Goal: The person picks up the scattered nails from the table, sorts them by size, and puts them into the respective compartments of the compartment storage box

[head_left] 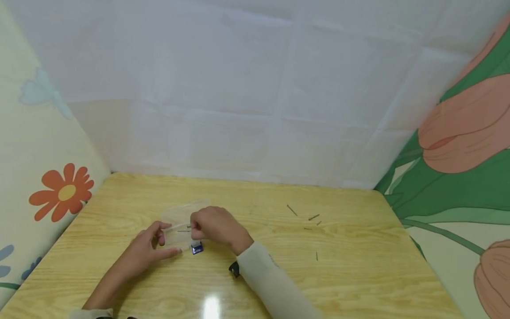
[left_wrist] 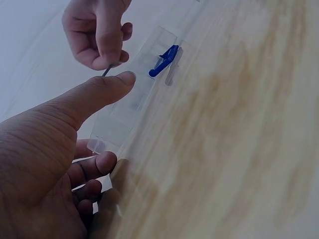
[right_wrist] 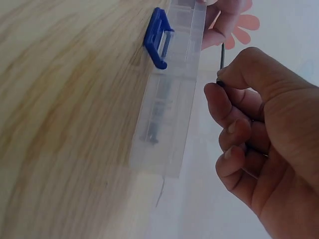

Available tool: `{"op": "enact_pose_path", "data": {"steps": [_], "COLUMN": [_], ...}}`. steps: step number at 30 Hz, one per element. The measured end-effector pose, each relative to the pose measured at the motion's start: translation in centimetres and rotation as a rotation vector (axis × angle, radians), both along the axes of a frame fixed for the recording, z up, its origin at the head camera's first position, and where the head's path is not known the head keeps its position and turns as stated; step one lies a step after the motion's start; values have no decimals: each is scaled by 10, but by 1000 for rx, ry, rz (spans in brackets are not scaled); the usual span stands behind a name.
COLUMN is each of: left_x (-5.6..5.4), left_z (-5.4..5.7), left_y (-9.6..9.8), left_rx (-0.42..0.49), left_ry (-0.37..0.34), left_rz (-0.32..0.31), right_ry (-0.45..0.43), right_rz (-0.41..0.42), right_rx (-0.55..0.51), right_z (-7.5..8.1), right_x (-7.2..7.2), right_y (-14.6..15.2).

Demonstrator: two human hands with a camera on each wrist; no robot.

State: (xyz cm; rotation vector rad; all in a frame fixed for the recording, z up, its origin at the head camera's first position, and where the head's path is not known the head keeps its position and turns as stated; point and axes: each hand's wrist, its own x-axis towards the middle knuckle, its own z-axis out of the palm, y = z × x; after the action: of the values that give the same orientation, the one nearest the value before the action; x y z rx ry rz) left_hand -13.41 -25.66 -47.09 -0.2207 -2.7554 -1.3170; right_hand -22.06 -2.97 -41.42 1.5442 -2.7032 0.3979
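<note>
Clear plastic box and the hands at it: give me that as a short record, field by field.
Clear plastic box: on wooden table, blue latch
Inside: dark shape, blurred
Right hand: pinches thin metal fastener
Left hand: around box's left end in head view
Loose metal pieces: five, table's right side

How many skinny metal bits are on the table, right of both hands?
5: one bit farthest back, three bits grouped just nearer, one bit nearest the camera. The right sleeve may hide more.

Hands [left_wrist: 50, 134] at box [left_wrist: 117, 123] (blue clasp [left_wrist: 167, 60]).
</note>
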Motion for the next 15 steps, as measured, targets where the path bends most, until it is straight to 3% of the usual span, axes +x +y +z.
{"op": "enact_pose_path", "data": {"steps": [7, 15], "left_x": [-2, -1], "left_z": [-1, 0], "left_y": [0, -1], "left_rx": [10, 1], "left_ry": [24, -3], "left_rz": [-14, -11], "right_ry": [-7, -41], "right_rz": [9, 27], "right_rx": [44, 26], "right_z": [-3, -5], "right_x": [0, 2], "right_y": [-9, -8]}}
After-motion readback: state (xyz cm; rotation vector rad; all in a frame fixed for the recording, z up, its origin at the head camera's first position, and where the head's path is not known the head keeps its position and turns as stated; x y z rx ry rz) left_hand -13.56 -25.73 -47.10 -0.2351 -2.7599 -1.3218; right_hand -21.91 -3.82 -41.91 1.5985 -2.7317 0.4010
